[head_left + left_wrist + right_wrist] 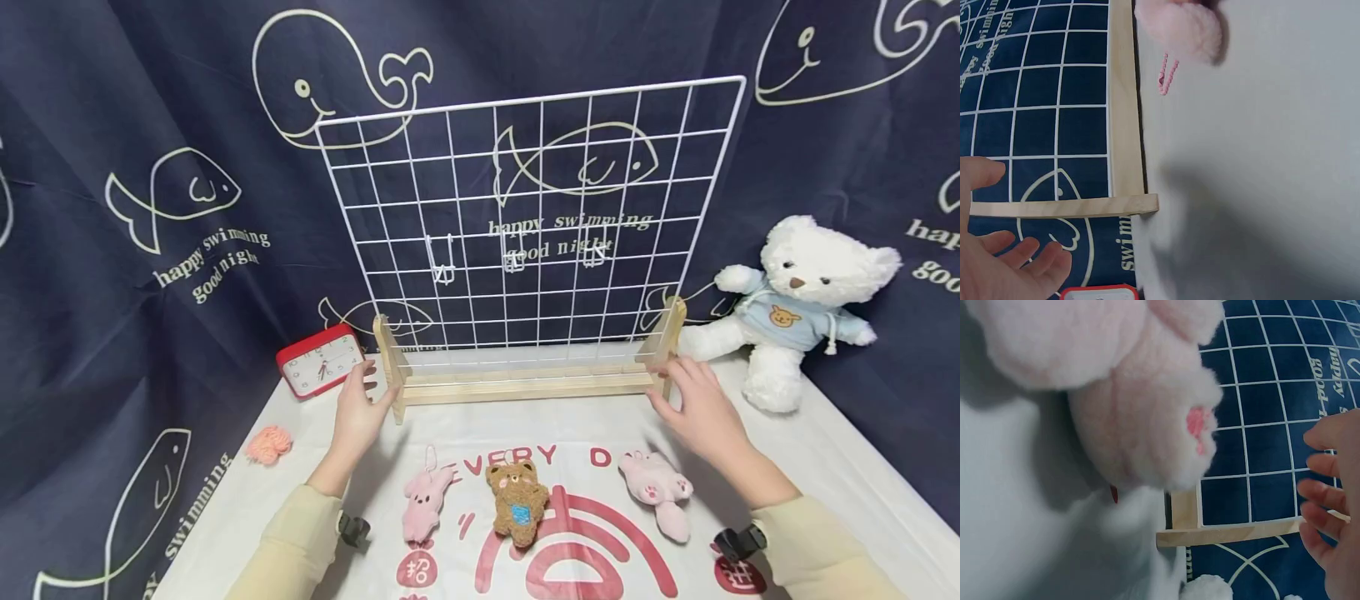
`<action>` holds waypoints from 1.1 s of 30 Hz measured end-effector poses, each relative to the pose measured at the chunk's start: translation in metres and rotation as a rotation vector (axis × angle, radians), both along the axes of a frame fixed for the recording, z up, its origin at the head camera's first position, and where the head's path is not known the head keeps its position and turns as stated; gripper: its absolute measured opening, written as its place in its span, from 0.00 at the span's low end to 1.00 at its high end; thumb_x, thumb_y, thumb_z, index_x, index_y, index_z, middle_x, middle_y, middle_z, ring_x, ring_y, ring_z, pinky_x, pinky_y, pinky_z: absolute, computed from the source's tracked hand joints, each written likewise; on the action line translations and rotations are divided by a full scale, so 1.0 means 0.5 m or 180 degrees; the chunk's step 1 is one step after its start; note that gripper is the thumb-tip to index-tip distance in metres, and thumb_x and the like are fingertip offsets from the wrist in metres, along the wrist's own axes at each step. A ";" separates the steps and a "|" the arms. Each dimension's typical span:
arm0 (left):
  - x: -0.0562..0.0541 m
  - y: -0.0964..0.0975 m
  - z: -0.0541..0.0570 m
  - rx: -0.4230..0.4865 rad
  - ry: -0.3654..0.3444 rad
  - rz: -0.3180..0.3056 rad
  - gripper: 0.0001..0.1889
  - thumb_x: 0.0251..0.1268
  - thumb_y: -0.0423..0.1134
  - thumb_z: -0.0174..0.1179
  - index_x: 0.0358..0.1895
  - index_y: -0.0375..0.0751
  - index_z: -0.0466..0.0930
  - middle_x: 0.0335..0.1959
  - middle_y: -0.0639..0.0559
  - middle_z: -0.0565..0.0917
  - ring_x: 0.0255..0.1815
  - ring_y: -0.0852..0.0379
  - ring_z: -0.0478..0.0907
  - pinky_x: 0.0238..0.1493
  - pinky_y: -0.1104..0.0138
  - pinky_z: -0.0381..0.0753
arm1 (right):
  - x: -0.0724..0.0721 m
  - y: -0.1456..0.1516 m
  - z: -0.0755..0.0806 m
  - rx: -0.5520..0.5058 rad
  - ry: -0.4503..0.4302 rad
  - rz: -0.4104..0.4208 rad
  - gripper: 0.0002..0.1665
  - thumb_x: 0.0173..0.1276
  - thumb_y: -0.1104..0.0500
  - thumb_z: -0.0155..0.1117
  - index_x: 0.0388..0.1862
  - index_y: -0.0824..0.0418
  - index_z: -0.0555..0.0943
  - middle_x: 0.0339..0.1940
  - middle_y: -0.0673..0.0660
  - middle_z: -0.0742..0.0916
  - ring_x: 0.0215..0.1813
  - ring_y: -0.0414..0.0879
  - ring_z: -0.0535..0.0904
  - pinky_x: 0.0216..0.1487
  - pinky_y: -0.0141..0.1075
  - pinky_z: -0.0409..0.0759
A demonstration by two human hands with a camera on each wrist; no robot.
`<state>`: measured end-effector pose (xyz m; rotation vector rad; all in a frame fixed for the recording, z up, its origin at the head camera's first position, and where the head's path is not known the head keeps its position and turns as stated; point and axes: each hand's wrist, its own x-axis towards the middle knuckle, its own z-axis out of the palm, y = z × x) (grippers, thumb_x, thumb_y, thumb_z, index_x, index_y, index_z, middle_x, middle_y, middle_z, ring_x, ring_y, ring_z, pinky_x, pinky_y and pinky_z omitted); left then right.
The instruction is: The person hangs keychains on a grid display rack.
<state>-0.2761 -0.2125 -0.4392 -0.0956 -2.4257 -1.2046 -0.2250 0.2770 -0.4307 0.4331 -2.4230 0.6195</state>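
A white wire grid rack [542, 102] stands upright in a wooden base [525, 387] with a wooden foot at each end. My left hand [362, 412] is at the left foot; in the left wrist view its thumb and spread fingers [1041, 262] lie on either side of the wooden upright [1085, 207]. At the other end, my right hand [699, 408] has its loosely bent fingers right by the right foot. Before the rack lie a pink plush bunny charm [424, 502], a brown plush bear charm [517, 502] and a second pink plush charm [657, 492], face down.
Three white hooks, including the left hook [442, 271], hang on the grid. A red alarm clock [322, 362] stands at the left, near a peach-coloured yarn bundle [268, 444]. To the right sits a white teddy bear [795, 308]. Dark printed cloth [187, 75] hangs behind.
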 end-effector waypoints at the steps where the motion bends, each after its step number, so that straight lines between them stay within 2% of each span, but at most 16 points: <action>1: -0.002 -0.002 -0.002 0.0056 -0.0049 -0.0026 0.33 0.65 0.37 0.69 0.69 0.27 0.67 0.62 0.28 0.76 0.58 0.30 0.78 0.56 0.42 0.81 | 0.001 0.001 -0.002 -0.0053 0.0008 0.0073 0.17 0.63 0.64 0.71 0.51 0.65 0.81 0.45 0.62 0.83 0.50 0.60 0.75 0.49 0.55 0.75; 5: -0.012 -0.011 -0.008 0.0325 -0.0271 -0.0140 0.36 0.68 0.38 0.68 0.74 0.28 0.62 0.69 0.28 0.70 0.64 0.29 0.73 0.63 0.41 0.76 | 0.001 0.005 -0.010 -0.0262 -0.0183 0.0347 0.13 0.62 0.68 0.72 0.46 0.64 0.84 0.38 0.56 0.86 0.42 0.52 0.78 0.41 0.45 0.78; 7: -0.016 -0.016 -0.008 0.0468 -0.0369 -0.0163 0.37 0.68 0.38 0.67 0.76 0.31 0.61 0.71 0.29 0.69 0.67 0.30 0.71 0.66 0.42 0.73 | -0.001 0.006 -0.014 -0.0358 -0.0395 0.0436 0.11 0.63 0.67 0.72 0.45 0.64 0.85 0.38 0.56 0.87 0.40 0.50 0.78 0.39 0.42 0.81; 11: -0.024 -0.022 -0.008 0.0727 -0.0517 -0.0188 0.37 0.70 0.38 0.66 0.77 0.35 0.59 0.73 0.32 0.67 0.70 0.31 0.67 0.69 0.44 0.70 | -0.007 0.009 -0.023 -0.0506 -0.0925 0.0548 0.10 0.66 0.65 0.71 0.45 0.65 0.86 0.41 0.56 0.88 0.41 0.46 0.80 0.42 0.42 0.84; 16: -0.036 -0.022 -0.010 0.0790 -0.0462 -0.0279 0.34 0.71 0.36 0.64 0.76 0.35 0.61 0.71 0.32 0.69 0.70 0.30 0.68 0.71 0.43 0.67 | -0.016 0.017 -0.033 -0.0414 -0.1540 0.0715 0.10 0.67 0.63 0.71 0.45 0.67 0.87 0.38 0.54 0.88 0.40 0.43 0.81 0.44 0.42 0.85; 20: -0.045 -0.017 -0.011 0.0775 -0.0357 -0.0304 0.32 0.72 0.34 0.64 0.74 0.33 0.63 0.67 0.30 0.73 0.67 0.30 0.71 0.70 0.43 0.69 | -0.021 0.024 -0.042 -0.0332 -0.1894 0.0980 0.09 0.68 0.65 0.70 0.45 0.67 0.87 0.40 0.54 0.89 0.41 0.42 0.82 0.43 0.36 0.83; 24: -0.050 -0.013 -0.014 0.0743 -0.0343 -0.0281 0.30 0.72 0.34 0.64 0.73 0.33 0.65 0.65 0.30 0.74 0.66 0.31 0.73 0.68 0.45 0.73 | -0.025 0.034 -0.054 -0.0334 -0.2034 0.1277 0.08 0.67 0.67 0.70 0.45 0.66 0.88 0.43 0.58 0.89 0.43 0.44 0.82 0.44 0.33 0.82; 29: -0.050 -0.008 -0.020 0.0794 -0.0310 -0.0286 0.28 0.72 0.32 0.63 0.72 0.32 0.67 0.62 0.29 0.76 0.63 0.30 0.74 0.66 0.46 0.75 | -0.026 0.043 -0.065 -0.0405 -0.2126 0.1537 0.07 0.67 0.67 0.70 0.44 0.65 0.89 0.41 0.58 0.87 0.41 0.44 0.79 0.41 0.32 0.79; 33: -0.055 -0.002 -0.029 0.0889 -0.0225 -0.0341 0.27 0.71 0.29 0.62 0.71 0.32 0.69 0.61 0.28 0.77 0.61 0.29 0.75 0.67 0.45 0.74 | -0.021 0.047 -0.074 -0.0382 -0.2079 0.1727 0.07 0.65 0.68 0.71 0.42 0.65 0.89 0.39 0.58 0.85 0.40 0.47 0.78 0.42 0.36 0.79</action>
